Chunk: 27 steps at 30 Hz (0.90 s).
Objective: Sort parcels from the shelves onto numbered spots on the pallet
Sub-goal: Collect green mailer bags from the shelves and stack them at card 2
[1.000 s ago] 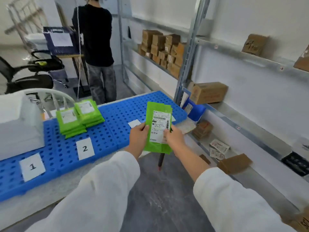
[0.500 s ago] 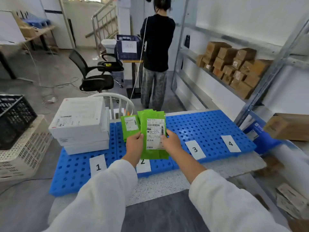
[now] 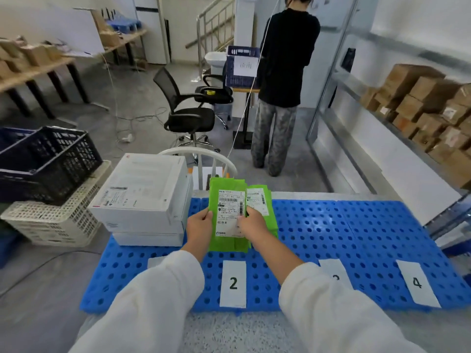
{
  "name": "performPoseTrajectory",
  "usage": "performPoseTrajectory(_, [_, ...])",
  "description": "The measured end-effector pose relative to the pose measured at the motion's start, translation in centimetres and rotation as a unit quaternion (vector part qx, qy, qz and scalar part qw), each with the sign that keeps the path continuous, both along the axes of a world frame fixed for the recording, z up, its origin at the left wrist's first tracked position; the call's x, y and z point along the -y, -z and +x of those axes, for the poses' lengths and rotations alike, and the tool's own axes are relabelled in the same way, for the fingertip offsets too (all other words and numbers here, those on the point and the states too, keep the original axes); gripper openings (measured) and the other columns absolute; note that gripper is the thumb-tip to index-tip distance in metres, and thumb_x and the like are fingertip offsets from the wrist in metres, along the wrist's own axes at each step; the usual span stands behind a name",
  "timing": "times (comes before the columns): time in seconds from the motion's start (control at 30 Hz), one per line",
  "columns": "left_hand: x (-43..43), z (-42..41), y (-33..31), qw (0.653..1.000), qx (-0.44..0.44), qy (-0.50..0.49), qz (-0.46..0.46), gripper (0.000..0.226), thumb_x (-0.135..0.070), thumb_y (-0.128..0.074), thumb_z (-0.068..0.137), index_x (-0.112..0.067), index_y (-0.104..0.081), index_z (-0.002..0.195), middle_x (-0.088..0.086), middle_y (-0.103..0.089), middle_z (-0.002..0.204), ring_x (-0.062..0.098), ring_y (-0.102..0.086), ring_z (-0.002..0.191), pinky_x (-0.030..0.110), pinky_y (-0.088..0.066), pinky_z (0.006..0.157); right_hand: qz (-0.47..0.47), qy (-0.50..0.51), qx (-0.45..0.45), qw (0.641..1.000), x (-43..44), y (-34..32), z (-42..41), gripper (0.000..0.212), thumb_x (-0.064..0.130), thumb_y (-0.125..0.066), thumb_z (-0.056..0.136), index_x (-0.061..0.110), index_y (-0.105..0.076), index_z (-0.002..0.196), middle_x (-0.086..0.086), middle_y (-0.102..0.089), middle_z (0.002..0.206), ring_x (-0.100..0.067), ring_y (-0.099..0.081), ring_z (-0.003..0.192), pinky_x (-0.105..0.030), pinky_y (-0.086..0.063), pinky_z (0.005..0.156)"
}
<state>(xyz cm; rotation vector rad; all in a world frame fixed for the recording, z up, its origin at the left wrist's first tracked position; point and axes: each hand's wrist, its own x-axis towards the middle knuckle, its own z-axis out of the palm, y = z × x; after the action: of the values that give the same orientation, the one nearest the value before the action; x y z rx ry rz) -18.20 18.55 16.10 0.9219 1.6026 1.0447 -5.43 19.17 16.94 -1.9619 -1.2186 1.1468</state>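
**Green parcel brought over spot 2**

The green parcel [image 3: 227, 220] with its white shipping label was in both my hands, held up over the blue pallet [image 3: 356, 238] just behind the card marked 2 [image 3: 233, 283]. A second before I had it in front of the metal shelves [image 3: 382, 80], off past the far end of the pallet; half a second before, I had turned and it was already nearing this spot. Now it sat square above the second spot, overlapping the stack of green parcels [image 3: 265, 210] already lying there.

My left hand [image 3: 200, 226] pinched the parcel's left edge, thumb on the front, and my right hand [image 3: 251, 225] gripped its right edge, fingers over the label's corner. I could not tell whether its lower edge touched the stack yet.

To my left the white boxes [image 3: 142, 197] filled the first spot; to my right the card marked 4 [image 3: 416, 282] had nothing behind it, and my sleeve partly covered the card between. Further off another person [image 3: 283, 72] stood facing away by an office chair [image 3: 188, 108].

I judged the carry was done, and only the lowering and letting go remained
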Motion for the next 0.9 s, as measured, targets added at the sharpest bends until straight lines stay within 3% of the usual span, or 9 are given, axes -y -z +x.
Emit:
performPoseTrajectory(0.13, [-3.8,1.2,1.4,0.999,-0.018,-0.023,-0.014,0.035,-0.014,-0.045,0.1,-0.029,-0.065,0.075,-0.002,-0.065,0.075,0.016,-0.056,0.07,0.028,-0.05,0.064,-0.036,-0.025,-0.009,0.999,-4.6,1.5,1.0,0.046,0.007,-0.04,0.098,0.011,-0.041,0.144,-0.005,-0.049,0.142,-0.026,-0.05,0.124,-0.036,-0.045,0.102])
performPoseTrajectory(0.27, [-6.6,1.9,3.2,0.998,-0.025,-0.021,-0.046,0.027,-0.013,-0.045,0.1,-0.017,-0.072,0.099,0.002,-0.07,0.089,0.023,-0.063,0.085,0.038,-0.055,0.081,-0.073,-0.052,0.008,0.996,-8.0,4.2,1.4,0.046,0.006,-0.043,0.095,0.01,-0.041,0.141,-0.009,-0.049,0.141,-0.028,-0.052,0.123,-0.044,-0.046,0.102])
performPoseTrajectory(0.37, [-7.9,1.9,4.6,0.997,-0.028,-0.034,-0.06,0.028,-0.012,-0.045,0.101,-0.012,-0.068,0.117,0.003,-0.071,0.098,0.021,-0.064,0.087,0.03,-0.054,0.074,-0.096,-0.085,0.02,0.992,-9.6,5.2,1.5,0.038,0.003,-0.044,0.096,0.007,-0.044,0.134,-0.01,-0.054,0.129,-0.028,-0.055,0.114,-0.038,-0.049,0.095])
performPoseTrajectory(0.43, [-8.8,1.8,5.4,0.997,-0.028,-0.03,-0.061,0.028,-0.012,-0.044,0.101,-0.016,-0.069,0.112,0.004,-0.071,0.094,0.02,-0.063,0.086,0.028,-0.053,0.072,-0.101,-0.094,0.03,0.99,-10.4,5.6,1.7,0.04,0.003,-0.043,0.097,0.007,-0.04,0.137,-0.01,-0.051,0.132,-0.027,-0.052,0.118,-0.033,-0.045,0.09])
performPoseTrajectory(0.53, [-9.8,2.1,6.1,0.998,-0.041,-0.012,-0.056,0.032,-0.012,-0.044,0.1,-0.024,-0.07,0.085,0.005,-0.072,0.087,0.018,-0.06,0.077,0.03,-0.051,0.07,-0.11,-0.096,0.045,0.988,-11.2,6.7,1.8,0.033,0.007,-0.044,0.097,0.007,-0.043,0.129,-0.01,-0.054,0.129,-0.026,-0.054,0.113,-0.032,-0.043,0.084])
performPoseTrajectory(0.7, [-10.9,2.5,8.3,0.995,-0.058,-0.013,-0.076,0.029,-0.014,-0.044,0.097,-0.027,-0.059,0.075,0.002,-0.06,0.077,0.017,-0.049,0.072,0.03,-0.042,0.067,-0.129,-0.077,0.068,0.986,-12.5,7.6,1.8,0.04,0.006,-0.043,0.098,0.004,-0.038,0.137,-0.013,-0.05,0.134,-0.028,-0.052,0.119,-0.031,-0.04,0.083])
performPoseTrajectory(0.9, [-12.3,2.0,10.8,0.991,-0.078,0.004,-0.106,0.021,-0.013,-0.044,0.095,-0.018,-0.058,0.081,0.007,-0.057,0.079,0.017,-0.049,0.074,0.03,-0.039,0.063,-0.139,-0.096,0.083,0.982,-12.7,8.2,0.6,0.053,0.003,-0.047,0.094,0.0,-0.03,0.144,-0.016,-0.051,0.134,-0.03,-0.055,0.115,-0.03,-0.044,0.076])
